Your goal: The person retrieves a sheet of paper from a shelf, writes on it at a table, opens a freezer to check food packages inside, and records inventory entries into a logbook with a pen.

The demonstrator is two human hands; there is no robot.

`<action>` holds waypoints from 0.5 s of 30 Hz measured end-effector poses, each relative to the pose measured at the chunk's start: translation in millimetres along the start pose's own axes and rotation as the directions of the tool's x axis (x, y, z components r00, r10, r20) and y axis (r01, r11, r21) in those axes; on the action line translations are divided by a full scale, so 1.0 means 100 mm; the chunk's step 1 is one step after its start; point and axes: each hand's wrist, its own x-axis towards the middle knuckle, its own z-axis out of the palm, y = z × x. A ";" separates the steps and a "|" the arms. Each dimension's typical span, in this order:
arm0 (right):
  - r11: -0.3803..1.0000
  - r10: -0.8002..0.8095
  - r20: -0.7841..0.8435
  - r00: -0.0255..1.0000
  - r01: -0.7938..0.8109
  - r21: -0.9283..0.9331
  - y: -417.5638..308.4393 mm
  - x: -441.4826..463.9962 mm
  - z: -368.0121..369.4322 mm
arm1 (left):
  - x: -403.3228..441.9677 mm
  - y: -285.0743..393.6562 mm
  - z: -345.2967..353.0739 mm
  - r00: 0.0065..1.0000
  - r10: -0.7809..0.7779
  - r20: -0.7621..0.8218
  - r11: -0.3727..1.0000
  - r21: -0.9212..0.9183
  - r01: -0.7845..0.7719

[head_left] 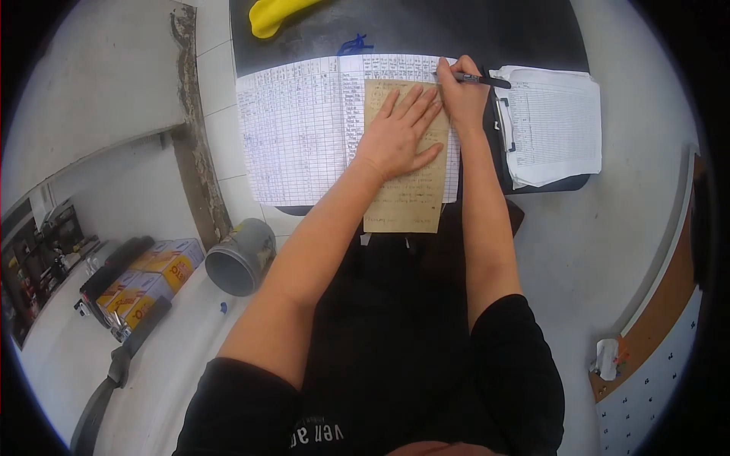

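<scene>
An open ledger book (293, 144) with ruled, handwritten columns lies across the dark table. Over its right page rests a brown sheet of paper (403, 205) bearing faint handwriting. My left hand (399, 137) lies flat on that sheet with its fingers spread. At the top right of the ledger, my right hand (464, 95) grips a black pen (487, 80). The pen's tip end is near the upper rows of the right page; whether it touches the paper I cannot tell.
Right of the ledger is a clipboard (505, 125) with a stack of printed sheets (555, 129). A yellow item (281, 14) sits at the table's far left. On the floor side at left are a grey bin (242, 258) and yellow-and-white boxes (152, 281). A brown-edged board (654, 304) stands at right.
</scene>
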 end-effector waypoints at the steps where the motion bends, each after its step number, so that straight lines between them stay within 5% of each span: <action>1: 1.000 0.008 -0.012 1.000 -0.007 0.015 0.00 -0.01 0.00 | 0.00 0.00 0.00 1.000 0.000 -0.002 1.000 -0.001 0.000; 15: 0.999 -0.024 0.000 1.000 0.024 -0.043 0.09 0.01 0.02 | -0.01 -0.02 0.03 1.000 0.009 -0.008 1.000 0.004 -0.009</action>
